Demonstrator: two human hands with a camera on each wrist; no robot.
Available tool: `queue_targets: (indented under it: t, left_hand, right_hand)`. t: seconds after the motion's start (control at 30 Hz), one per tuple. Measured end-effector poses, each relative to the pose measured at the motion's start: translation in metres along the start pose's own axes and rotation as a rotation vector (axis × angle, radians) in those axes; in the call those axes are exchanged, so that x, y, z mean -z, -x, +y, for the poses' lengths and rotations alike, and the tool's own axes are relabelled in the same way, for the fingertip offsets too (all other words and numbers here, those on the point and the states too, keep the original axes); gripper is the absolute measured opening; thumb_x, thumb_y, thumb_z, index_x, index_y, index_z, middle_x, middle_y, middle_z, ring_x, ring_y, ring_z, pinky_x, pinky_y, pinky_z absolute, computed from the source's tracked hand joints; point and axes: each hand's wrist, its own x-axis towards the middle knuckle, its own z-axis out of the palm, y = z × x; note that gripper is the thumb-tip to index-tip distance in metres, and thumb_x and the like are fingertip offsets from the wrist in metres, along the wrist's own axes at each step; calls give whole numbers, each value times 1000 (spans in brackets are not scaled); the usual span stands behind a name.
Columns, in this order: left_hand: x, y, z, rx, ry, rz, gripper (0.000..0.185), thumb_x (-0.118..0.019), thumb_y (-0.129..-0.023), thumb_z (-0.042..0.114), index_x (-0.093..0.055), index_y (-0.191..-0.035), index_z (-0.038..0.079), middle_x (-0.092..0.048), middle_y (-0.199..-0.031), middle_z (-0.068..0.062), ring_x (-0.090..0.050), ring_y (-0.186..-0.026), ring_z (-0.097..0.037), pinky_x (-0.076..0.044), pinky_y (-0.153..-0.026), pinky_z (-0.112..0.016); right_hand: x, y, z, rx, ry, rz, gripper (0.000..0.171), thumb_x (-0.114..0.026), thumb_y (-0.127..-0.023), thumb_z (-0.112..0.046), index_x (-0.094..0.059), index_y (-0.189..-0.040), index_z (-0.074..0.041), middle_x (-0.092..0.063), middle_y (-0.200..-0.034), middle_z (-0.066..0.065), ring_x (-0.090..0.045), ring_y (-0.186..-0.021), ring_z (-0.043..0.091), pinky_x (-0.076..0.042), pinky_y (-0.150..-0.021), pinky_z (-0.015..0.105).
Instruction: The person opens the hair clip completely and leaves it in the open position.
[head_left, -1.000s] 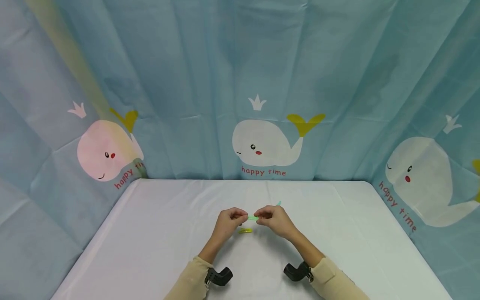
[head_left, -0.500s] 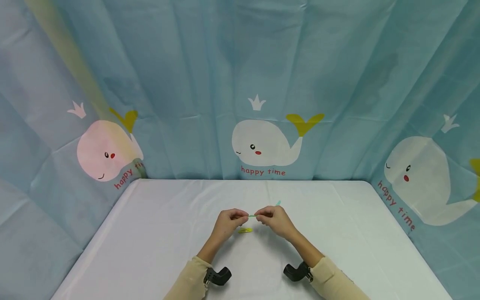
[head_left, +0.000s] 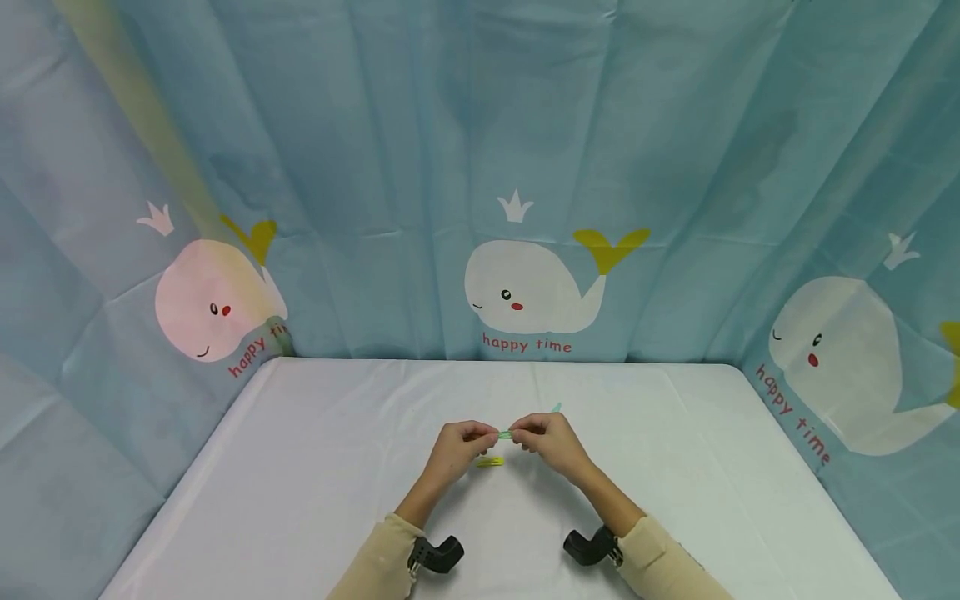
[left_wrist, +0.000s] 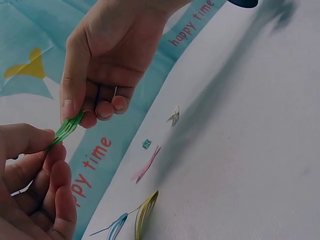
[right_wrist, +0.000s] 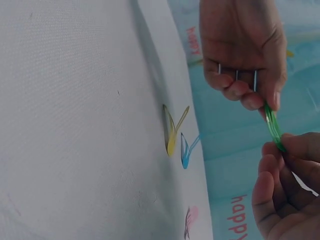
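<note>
A green snap hair clip (head_left: pixel 505 434) is held up between both hands, above the table. My left hand (head_left: pixel 459 440) pinches one end between thumb and fingers; my right hand (head_left: pixel 549 440) pinches the other end the same way. In the left wrist view the green clip (left_wrist: pixel 65 131) looks slightly bowed, its ends covered by fingertips. The right wrist view also shows the green clip (right_wrist: pixel 273 127) spanning the two hands. Just below the left fingers, a yellow snap clip (head_left: pixel 491 462) lies on the table, its two arms spread apart in the right wrist view.
Beside the yellow clip lies a blue snap clip (right_wrist: pixel 185 156) with spread arms. A pink clip (left_wrist: pixel 146 166), a small teal piece (left_wrist: pixel 146 144) and a pale clip (left_wrist: pixel 174 116) lie farther along the white table (head_left: pixel 337 500). A whale-print curtain (head_left: pixel 375 292) stands behind.
The green clip has turned in the fingers, from its broad face to a thin edge, and now shows separate strips. Both hands have stayed nearly in place.
</note>
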Motion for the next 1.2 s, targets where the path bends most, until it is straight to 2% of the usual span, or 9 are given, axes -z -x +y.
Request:
queue_targets:
  t: [0.13,0.37,0.57,0.67,0.77,0.93,1.2]
  left_hand:
    - [-1,0,0,-3,17,-10,21,-69,-90,20,-74,-95,1,-72,-87,-13,-57,-72,-11,-49,-65,-28]
    - [-1,1,2,18,43,1,21,-67,-91,17,-73,-98,-1,-71,-88,-15,-55,-72,-10,-51,-69,-37]
    - [4,10,25,42,84,-13,20,-61,-93,7,-70,-100,-9,-70,-94,-27,-55,-72,-11,-52,-76,-46]
    - [7,16,38,42,78,-10,19,-61,-92,6,-70,-100,-10,-69,-92,-27,-55,-72,-12,-52,-75,-43]
    - [8,20,44,47,75,2,19,-63,-91,6,-70,-100,-9,-69,-88,-22,-54,-72,-13,-51,-73,-40]
    - [8,22,45,50,81,10,20,-64,-91,7,-70,-100,-10,-70,-86,-20,-54,-72,-13,-50,-73,-38]
    - [9,20,45,57,103,0,22,-63,-92,9,-69,-101,-10,-71,-91,-23,-58,-74,-13,-49,-73,-28]
  right_hand:
    - [-1,-4,12,-20,-43,-10,20,-62,-92,-3,-69,-101,13,-68,-90,29,-61,-71,19,-51,-65,27]
    - [-5,-14,39,-67,-74,15,17,-66,-91,-10,-73,-96,5,-71,-86,20,-59,-67,14,-50,-62,25]
    - [-5,-16,42,-99,-113,24,16,-68,-90,-12,-73,-94,3,-72,-81,12,-59,-65,12,-50,-61,25]
    - [-4,-15,41,-102,-119,24,16,-69,-89,-12,-74,-93,3,-71,-80,9,-59,-65,13,-50,-61,25]
    - [-4,-14,39,-106,-123,23,17,-68,-89,-12,-73,-93,3,-72,-80,9,-59,-65,14,-50,-61,25]
    - [-3,-15,39,-129,-141,24,19,-68,-89,-12,-73,-95,6,-72,-80,9,-59,-65,14,-50,-62,26]
    - [-2,-16,40,-160,-201,15,21,-68,-89,-13,-72,-95,7,-71,-79,7,-59,-65,14,-51,-63,26]
